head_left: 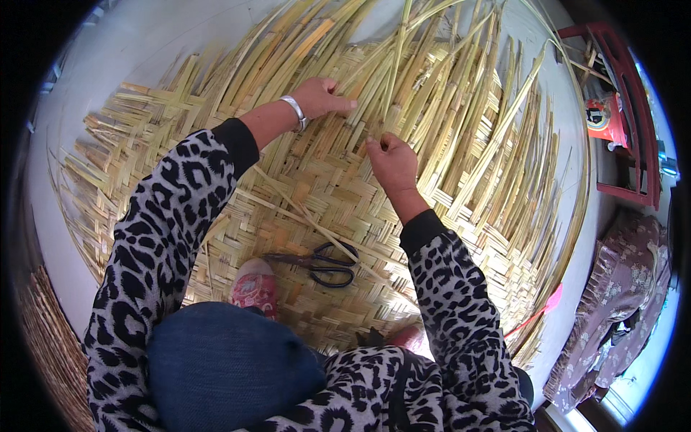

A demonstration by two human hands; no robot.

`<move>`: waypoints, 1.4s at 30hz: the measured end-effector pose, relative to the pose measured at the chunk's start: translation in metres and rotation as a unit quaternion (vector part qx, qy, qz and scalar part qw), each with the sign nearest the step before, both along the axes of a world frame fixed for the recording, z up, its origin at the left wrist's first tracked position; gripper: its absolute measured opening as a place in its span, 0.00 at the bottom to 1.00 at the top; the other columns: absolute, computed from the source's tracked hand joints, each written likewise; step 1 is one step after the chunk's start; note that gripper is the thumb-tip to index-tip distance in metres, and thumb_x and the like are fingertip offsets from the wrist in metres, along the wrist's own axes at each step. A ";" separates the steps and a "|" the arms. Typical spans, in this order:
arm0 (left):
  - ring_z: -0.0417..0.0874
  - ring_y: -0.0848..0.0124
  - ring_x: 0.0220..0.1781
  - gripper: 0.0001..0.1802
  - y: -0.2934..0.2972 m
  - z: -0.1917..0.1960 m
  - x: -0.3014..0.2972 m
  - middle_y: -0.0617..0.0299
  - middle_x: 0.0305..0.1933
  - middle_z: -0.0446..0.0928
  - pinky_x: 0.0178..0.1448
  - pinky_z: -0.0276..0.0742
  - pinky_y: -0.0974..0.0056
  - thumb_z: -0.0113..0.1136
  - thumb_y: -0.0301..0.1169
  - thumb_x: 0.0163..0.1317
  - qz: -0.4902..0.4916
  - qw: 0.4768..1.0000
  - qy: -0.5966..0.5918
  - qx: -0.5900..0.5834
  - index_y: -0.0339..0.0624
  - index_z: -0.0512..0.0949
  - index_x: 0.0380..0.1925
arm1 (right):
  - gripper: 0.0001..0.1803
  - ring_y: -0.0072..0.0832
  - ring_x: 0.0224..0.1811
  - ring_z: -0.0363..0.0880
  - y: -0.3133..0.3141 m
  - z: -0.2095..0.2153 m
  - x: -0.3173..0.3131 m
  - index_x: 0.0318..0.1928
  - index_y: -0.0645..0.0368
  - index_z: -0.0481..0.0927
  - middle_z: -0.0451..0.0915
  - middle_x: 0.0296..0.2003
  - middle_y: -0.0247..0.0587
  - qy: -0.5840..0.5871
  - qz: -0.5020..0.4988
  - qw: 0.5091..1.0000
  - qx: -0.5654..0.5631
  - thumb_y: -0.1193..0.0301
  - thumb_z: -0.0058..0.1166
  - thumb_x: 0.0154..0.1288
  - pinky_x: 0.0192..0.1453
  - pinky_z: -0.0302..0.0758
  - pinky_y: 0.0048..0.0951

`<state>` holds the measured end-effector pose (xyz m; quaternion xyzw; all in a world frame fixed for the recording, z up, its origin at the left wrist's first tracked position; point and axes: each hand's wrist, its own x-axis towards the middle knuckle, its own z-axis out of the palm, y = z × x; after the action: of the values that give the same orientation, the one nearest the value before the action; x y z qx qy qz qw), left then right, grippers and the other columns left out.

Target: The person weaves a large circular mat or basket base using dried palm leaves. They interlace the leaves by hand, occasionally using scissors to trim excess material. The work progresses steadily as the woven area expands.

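- We are looking down on a broad woven mat of flat, pale yellow-green strips, plaited in a herringbone pattern and lying on the pale floor.
- Loose strips are fanning out, stiff and unwoven, from the mat's far edge.
- Our left hand, a silver bangle at its wrist, is pressing palm down on the weave, fingers reaching flat among the loose strips.
- Our right hand is pinching closed on one thin strip at the weave's edge, knuckles curled, wrist bent upward.
- Both forearms are stretching forward in leopard-print sleeves.
- Black-handled scissors are lying on the mat near our pink shoe, well apart from either hand.
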<state>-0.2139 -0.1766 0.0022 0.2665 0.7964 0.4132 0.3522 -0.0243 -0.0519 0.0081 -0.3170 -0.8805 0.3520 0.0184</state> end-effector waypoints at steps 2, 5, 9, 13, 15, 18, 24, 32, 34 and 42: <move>0.80 0.70 0.36 0.34 0.011 -0.006 0.011 0.58 0.34 0.80 0.40 0.75 0.63 0.75 0.55 0.47 0.054 0.994 0.004 0.090 0.32 0.77 0.35 | 0.18 0.52 0.30 0.80 0.000 0.001 0.003 0.30 0.62 0.76 0.79 0.24 0.52 0.035 -0.009 0.999 -0.017 0.57 0.56 0.62 0.37 0.75 0.46; 0.82 0.64 0.48 0.52 0.025 -0.008 0.010 0.47 0.48 0.79 0.53 0.76 0.63 0.77 0.56 0.43 0.117 0.991 0.034 0.052 0.21 0.70 0.54 | 0.18 0.53 0.30 0.79 0.001 0.000 0.005 0.31 0.62 0.75 0.79 0.24 0.53 0.044 -0.031 0.997 -0.053 0.57 0.57 0.62 0.36 0.74 0.46; 0.75 0.56 0.63 0.63 0.036 -0.003 -0.004 0.35 0.59 0.73 0.64 0.70 0.59 0.75 0.62 0.40 0.110 0.994 -0.025 -0.015 0.18 0.64 0.63 | 0.19 0.53 0.30 0.79 0.007 -0.003 0.007 0.31 0.64 0.76 0.78 0.24 0.55 0.054 -0.059 0.992 -0.101 0.58 0.56 0.63 0.36 0.74 0.46; 0.73 0.55 0.66 0.61 0.040 0.003 -0.014 0.33 0.62 0.71 0.67 0.67 0.59 0.76 0.62 0.39 0.064 0.992 -0.057 -0.088 0.20 0.67 0.61 | 0.19 0.52 0.29 0.79 0.008 -0.007 0.007 0.31 0.64 0.76 0.77 0.24 0.56 0.055 -0.062 0.991 -0.104 0.58 0.56 0.63 0.35 0.73 0.46; 0.72 0.54 0.67 0.59 0.043 0.007 -0.017 0.34 0.64 0.69 0.69 0.65 0.58 0.76 0.62 0.39 0.014 0.992 -0.084 -0.096 0.21 0.70 0.60 | 0.19 0.52 0.29 0.79 0.010 -0.010 0.007 0.32 0.64 0.76 0.78 0.24 0.56 0.045 -0.059 0.990 -0.122 0.58 0.56 0.63 0.35 0.73 0.46; 0.70 0.53 0.68 0.55 0.045 0.010 -0.020 0.36 0.67 0.68 0.71 0.62 0.58 0.76 0.61 0.41 -0.043 0.981 -0.174 -0.070 0.24 0.73 0.58 | 0.19 0.52 0.29 0.79 0.013 -0.013 0.007 0.32 0.65 0.76 0.78 0.25 0.56 0.054 -0.055 0.987 -0.140 0.58 0.56 0.63 0.35 0.73 0.45; 0.70 0.56 0.68 0.47 0.046 0.007 -0.017 0.44 0.64 0.72 0.70 0.64 0.57 0.77 0.55 0.44 -0.042 0.981 -0.181 -0.064 0.31 0.76 0.57 | 0.20 0.53 0.29 0.78 0.016 -0.022 0.007 0.31 0.66 0.75 0.78 0.25 0.56 0.059 -0.052 0.984 -0.159 0.58 0.56 0.63 0.35 0.73 0.46; 0.75 0.61 0.59 0.35 0.041 0.003 -0.011 0.49 0.56 0.77 0.60 0.71 0.56 0.75 0.50 0.50 -0.026 0.963 -0.267 -0.016 0.34 0.78 0.50 | 0.20 0.53 0.30 0.79 0.018 -0.021 0.003 0.31 0.66 0.74 0.77 0.25 0.57 0.026 -0.049 0.988 -0.141 0.57 0.57 0.62 0.36 0.73 0.46; 0.76 0.63 0.57 0.33 0.038 0.007 -0.007 0.52 0.54 0.78 0.58 0.72 0.58 0.75 0.49 0.51 -0.013 0.957 -0.291 0.018 0.35 0.79 0.49 | 0.20 0.52 0.30 0.79 0.017 -0.018 0.002 0.31 0.65 0.74 0.78 0.25 0.56 0.022 -0.047 0.990 -0.132 0.57 0.57 0.62 0.35 0.73 0.46; 0.79 0.70 0.46 0.31 0.037 0.028 0.002 0.60 0.44 0.81 0.53 0.75 0.61 0.74 0.47 0.53 -0.051 0.959 -0.279 0.017 0.36 0.78 0.50 | 0.21 0.52 0.37 0.82 0.013 -0.011 -0.004 0.50 0.59 0.75 0.81 0.31 0.53 0.023 0.047 0.997 -0.060 0.60 0.56 0.61 0.42 0.77 0.44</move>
<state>-0.2123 -0.1397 0.0304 0.1871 0.6441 0.4663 0.5768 -0.0278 -0.0386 -0.0025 -0.2675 -0.8712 0.4116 0.0031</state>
